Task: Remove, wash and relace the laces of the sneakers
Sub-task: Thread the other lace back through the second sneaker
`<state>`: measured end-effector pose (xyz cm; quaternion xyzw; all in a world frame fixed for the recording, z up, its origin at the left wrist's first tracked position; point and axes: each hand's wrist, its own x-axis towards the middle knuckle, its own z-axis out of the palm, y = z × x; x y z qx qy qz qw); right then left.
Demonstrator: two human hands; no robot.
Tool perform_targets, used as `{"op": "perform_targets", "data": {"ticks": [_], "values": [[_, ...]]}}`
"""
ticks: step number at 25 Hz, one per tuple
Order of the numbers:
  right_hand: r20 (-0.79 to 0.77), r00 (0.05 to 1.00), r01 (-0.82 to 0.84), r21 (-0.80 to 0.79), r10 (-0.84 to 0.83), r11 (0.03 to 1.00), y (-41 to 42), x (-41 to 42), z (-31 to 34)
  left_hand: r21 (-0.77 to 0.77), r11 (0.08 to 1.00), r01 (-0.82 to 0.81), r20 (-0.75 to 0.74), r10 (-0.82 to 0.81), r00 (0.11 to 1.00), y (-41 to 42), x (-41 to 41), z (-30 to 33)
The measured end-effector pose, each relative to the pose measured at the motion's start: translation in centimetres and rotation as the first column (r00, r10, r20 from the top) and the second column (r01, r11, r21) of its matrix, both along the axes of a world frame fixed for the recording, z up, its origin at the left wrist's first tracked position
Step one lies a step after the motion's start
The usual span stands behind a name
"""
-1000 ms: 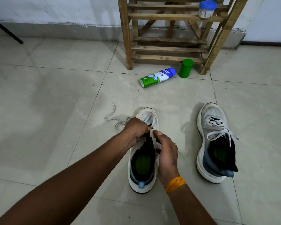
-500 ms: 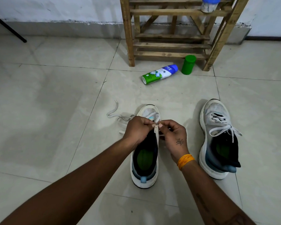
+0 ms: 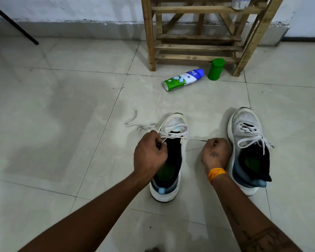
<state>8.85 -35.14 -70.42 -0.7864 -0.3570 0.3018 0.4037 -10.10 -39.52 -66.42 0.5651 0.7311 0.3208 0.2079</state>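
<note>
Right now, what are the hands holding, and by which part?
Both hold the lace of the left sneaker. The right hand pinches its free end, drawn out sideways; the left hand grips it at the eyelets.

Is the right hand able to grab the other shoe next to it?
Probably yes. The right hand sits just beside the laced sneaker with bare floor between, but it is pinching the lace and would need to let go first.

Dim, flat indoor light; soft shadows beside the sneakers (image 3: 247, 150); pale sheen on the floor (image 3: 53, 115) (wide-angle bending at edges).
</note>
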Motion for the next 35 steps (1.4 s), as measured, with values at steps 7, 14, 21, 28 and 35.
{"op": "perform_targets", "data": {"ticks": [7, 14, 21, 28, 35], "values": [[0.269, 0.757, -0.643, 0.149, 0.595, 0.751, -0.3, -1.1, 1.0, 0.020, 0.998, -0.054, 0.042, 0.053, 0.998, -0.7, 0.4, -0.2], [0.589, 0.629, -0.530, -0.153, 0.508, 0.834, -0.6, 1.0, -0.3, 0.021, 0.992, -0.125, 0.062, 0.123, 0.990, -0.8, 0.4, -0.4], [0.571, 0.605, -0.555, -0.196, 0.554, 0.808, 0.2, 0.0, 0.4, 0.029, 0.990, -0.141, 0.051, 0.140, 0.989, -0.8, 0.6, -0.3], [0.521, 0.531, -0.718, -0.142, 0.668, 0.681, 0.5, 0.1, 2.2, 0.037, 0.987, -0.153, 0.058, 0.151, 0.987, -0.8, 0.7, -0.4], [0.602, 0.525, -0.418, -0.434, 0.602, 0.798, 0.0, 3.2, 1.8, 0.047, 0.982, -0.181, 0.071, 0.177, 0.982, -0.9, 0.7, -0.3]]}}
